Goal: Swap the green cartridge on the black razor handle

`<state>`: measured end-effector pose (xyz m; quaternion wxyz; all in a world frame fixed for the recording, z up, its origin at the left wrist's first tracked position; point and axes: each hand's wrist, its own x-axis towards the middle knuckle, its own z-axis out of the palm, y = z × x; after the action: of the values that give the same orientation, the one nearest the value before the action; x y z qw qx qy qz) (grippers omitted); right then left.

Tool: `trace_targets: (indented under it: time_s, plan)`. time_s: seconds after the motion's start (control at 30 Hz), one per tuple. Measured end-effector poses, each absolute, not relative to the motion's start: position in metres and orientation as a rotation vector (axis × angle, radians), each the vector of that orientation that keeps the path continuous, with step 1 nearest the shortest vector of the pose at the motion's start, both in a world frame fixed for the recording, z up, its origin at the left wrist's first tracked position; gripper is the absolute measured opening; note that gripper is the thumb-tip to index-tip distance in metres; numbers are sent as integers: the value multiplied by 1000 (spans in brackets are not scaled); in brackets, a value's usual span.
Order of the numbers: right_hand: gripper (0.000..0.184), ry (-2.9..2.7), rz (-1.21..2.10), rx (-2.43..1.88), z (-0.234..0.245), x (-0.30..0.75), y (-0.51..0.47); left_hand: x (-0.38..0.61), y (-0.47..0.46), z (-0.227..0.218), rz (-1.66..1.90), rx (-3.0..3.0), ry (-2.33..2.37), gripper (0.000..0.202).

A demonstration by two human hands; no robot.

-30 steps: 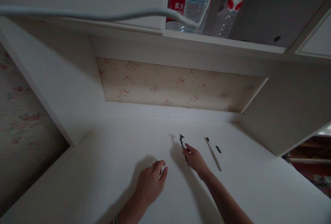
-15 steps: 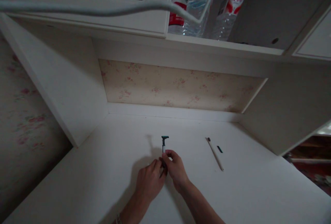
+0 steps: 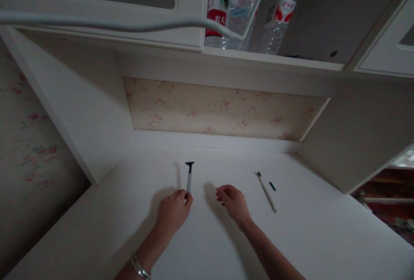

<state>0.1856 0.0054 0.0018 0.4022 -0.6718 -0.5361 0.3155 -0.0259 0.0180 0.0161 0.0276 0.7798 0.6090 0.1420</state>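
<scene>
My left hand (image 3: 174, 211) is closed round the lower handle of a razor (image 3: 189, 178), which has a grey handle and a dark head. The razor stands up from the fist with its head pointing away from me. To the right, my right hand (image 3: 233, 202) hovers over the white tabletop (image 3: 207, 245), apart from the razor. Its fingers are loosely curled, tips a little apart, and nothing shows between them. Further right lie a toothbrush (image 3: 267, 193) with a pale handle and dark bristles, and a small dark green strip (image 3: 272, 186) beside it.
A pale cable (image 3: 129, 25) hangs across the upper view in front of the cabinet. Several plastic bottles (image 3: 278, 25) stand on the shelf above. White side panels (image 3: 84, 111) bound the tabletop left and right, with flowered wallpaper (image 3: 207, 109) at the back.
My right hand has let go of the razor and moved right. The left hand has carried the razor leftward. The view has shifted slightly.
</scene>
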Motion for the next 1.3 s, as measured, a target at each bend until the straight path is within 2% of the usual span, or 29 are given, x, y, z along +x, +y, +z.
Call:
trace_targets:
  time_s: [0.27, 0.4, 0.53, 0.7, 0.97, 1.13, 1.3]
  plan:
    - [44, -1456, 248, -2432, 16, 321, -9, -82, 80, 12, 209, 2292, 2133, 39]
    - [43, -1581, 229, -2581, 10, 353, -20, -98, 94, 7, 158, 2279, 2173, 41]
    - [46, -1787, 283, -2545, 5, 353, -20, -103, 100, 4, 146, 2302, 2172, 41]
    - [45, -1955, 264, -2368, 15, 304, 2, -103, 101, 2, 169, 2301, 2175, 38]
    - [33, -2166, 371, -1918, 21, 133, 62, -101, 92, 1, 262, 2264, 2248, 38]
    - [32, -2183, 403, -1867, 12, 57, 108, -103, 92, -2, 309, 2278, 2292, 39]
    - [28, -2220, 403, -1887, 1, 30, 134, -106, 96, -7, 357, 2304, 2293, 40]
